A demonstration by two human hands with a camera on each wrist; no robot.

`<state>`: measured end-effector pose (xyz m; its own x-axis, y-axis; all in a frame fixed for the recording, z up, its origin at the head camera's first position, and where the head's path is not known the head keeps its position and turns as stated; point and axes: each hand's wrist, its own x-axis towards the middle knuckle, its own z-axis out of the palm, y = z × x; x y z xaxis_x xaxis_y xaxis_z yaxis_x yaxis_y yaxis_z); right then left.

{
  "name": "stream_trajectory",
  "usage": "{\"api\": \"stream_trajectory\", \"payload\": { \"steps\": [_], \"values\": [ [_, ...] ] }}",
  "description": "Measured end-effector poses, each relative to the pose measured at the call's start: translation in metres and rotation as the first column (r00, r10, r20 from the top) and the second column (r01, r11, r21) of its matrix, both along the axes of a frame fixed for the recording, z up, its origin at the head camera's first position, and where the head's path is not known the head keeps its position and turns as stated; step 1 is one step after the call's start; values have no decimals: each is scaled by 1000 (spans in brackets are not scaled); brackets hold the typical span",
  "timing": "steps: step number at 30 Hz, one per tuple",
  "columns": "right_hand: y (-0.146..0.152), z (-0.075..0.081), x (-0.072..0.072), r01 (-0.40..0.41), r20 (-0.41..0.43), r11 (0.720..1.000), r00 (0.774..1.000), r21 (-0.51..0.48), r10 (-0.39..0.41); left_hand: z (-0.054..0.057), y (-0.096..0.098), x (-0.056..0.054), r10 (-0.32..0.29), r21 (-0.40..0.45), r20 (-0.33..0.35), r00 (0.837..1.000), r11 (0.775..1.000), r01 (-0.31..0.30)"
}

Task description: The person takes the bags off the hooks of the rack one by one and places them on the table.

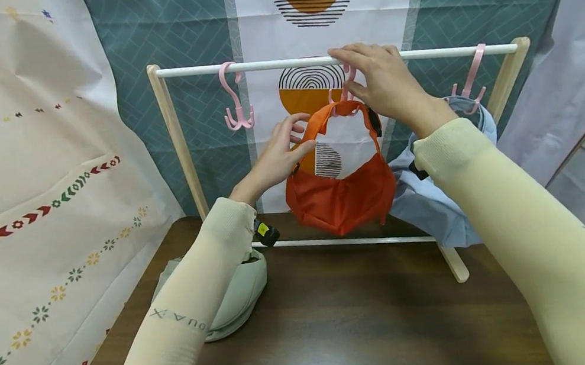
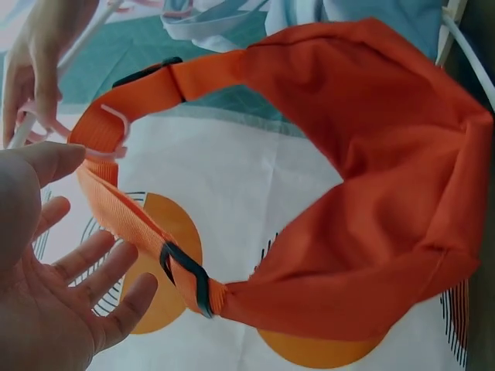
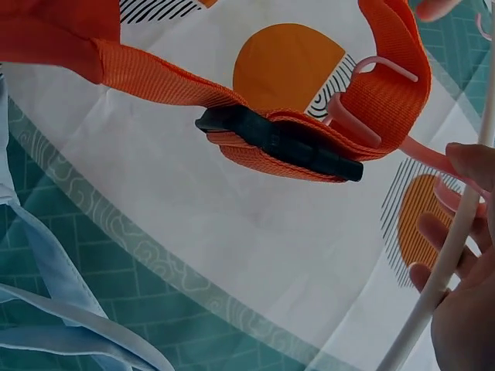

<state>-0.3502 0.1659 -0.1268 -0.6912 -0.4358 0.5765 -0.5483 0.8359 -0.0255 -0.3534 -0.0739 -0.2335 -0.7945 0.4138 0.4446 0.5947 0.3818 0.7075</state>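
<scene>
A red-orange waist bag (image 1: 342, 201) hangs from the rail (image 1: 280, 63) by its orange strap (image 2: 209, 75), which loops over the prongs of a pink hook (image 3: 433, 157). My right hand (image 1: 386, 86) is up at the rail, thumb against the hook's stem and fingers curled around behind the rail, holding the hook there. Left of the strap is my left hand (image 1: 280, 155), fingers loosely spread and thumb toward the strap, gripping nothing. A black buckle (image 3: 278, 143) shows on the strap's right side, a black slider (image 2: 189, 278) on its left.
Another pink hook (image 1: 236, 102) hangs bare on the rail's left part. At the right end, a light blue bag (image 1: 434, 203) hangs from a third pink hook (image 1: 469, 80). A pale green bag (image 1: 241, 301) lies on the brown table (image 1: 371, 317), partly behind my left arm.
</scene>
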Motion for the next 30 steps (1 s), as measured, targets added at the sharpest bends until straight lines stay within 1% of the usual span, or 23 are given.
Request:
{"api": "stream_trajectory", "payload": {
  "steps": [4,8,15,20,25,28,30],
  "values": [
    [1,1,-2,-13,-26,1000,1000,-12,13,4,11,-5,10,-1,8,1000,1000,-10],
    [1,1,-4,-35,-38,999,999,-33,33,4,20,-10,64,-3,11,998,998,-64],
    [0,0,-2,-32,-23,997,999,-63,31,2,35,-13,134,58,46,990,989,-137],
    [-2,2,-1,-20,-13,997,1000,-71,19,2,43,-12,185,134,28,982,973,-187],
    [-3,1,-1,-19,-3,997,1000,-79,18,2,44,-11,205,194,7,979,960,-202],
    [-3,1,-1,-12,3,996,1000,-84,12,3,45,-10,197,224,-4,980,956,-191],
    [-3,1,-1,-10,-1,996,1000,-85,10,6,47,-9,181,255,-21,983,952,-169]
  ]
}}
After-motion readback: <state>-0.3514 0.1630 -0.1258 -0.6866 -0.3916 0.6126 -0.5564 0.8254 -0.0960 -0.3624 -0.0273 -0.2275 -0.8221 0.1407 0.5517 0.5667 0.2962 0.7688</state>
